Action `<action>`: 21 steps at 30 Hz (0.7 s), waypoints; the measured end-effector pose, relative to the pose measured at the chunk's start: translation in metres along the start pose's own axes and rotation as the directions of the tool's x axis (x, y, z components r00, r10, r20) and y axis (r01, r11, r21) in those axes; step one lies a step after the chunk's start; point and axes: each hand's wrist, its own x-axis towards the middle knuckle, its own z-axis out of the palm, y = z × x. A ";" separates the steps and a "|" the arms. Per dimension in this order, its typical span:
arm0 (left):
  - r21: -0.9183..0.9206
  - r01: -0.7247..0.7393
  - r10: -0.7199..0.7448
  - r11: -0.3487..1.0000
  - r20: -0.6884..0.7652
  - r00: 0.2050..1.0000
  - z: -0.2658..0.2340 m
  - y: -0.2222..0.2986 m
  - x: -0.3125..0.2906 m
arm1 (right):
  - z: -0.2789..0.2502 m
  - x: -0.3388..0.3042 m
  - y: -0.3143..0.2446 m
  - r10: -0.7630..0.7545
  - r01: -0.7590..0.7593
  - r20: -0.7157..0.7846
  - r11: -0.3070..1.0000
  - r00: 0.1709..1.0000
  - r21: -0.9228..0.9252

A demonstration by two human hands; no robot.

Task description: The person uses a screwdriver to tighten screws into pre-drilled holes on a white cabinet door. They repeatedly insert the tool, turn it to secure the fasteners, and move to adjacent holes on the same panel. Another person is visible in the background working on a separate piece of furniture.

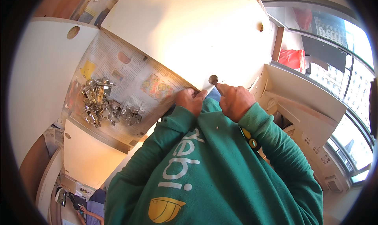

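A large white panel lies before me, with a round hinge hole near its close edge and another round hole at the far right. My left hand is closed at the panel's near edge, thumb and finger beside the close hole. My right hand is curled, with a fingertip or a small thing reaching the hole's rim; what it grips, if anything, is hidden. To the left, a heap of metal cabinet hinges rests on newspaper.
Another white panel stands at the left, and a smaller panel lies below the hinges. A yellow-and-black object shows beside my right sleeve. Windows and a red bag are at the right. Another person is at lower left.
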 end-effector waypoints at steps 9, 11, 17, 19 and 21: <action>-0.093 -0.038 0.036 0.995 -0.022 0.999 0.007 -0.018 0.006 | -0.010 -0.001 -0.013 0.053 -0.046 0.078 0.995 0.996 -0.091; -0.035 -0.041 0.040 0.999 -0.022 0.999 0.006 -0.015 0.006 | -0.010 -0.006 -0.002 0.002 -0.002 0.020 0.999 1.000 -0.035; -0.045 -0.079 0.077 0.996 -0.058 0.995 0.008 -0.015 0.005 | -0.005 -0.004 -0.006 0.026 -0.024 0.031 0.996 0.999 -0.081; -0.053 -0.096 0.092 0.994 -0.066 0.994 0.009 -0.018 0.007 | -0.007 -0.004 -0.003 0.007 -0.007 -0.002 0.998 1.000 -0.067; 0.046 -0.087 0.091 0.995 -0.072 0.993 0.007 -0.020 0.008 | 0.003 -0.006 0.013 -0.100 0.101 -0.111 0.995 0.989 0.008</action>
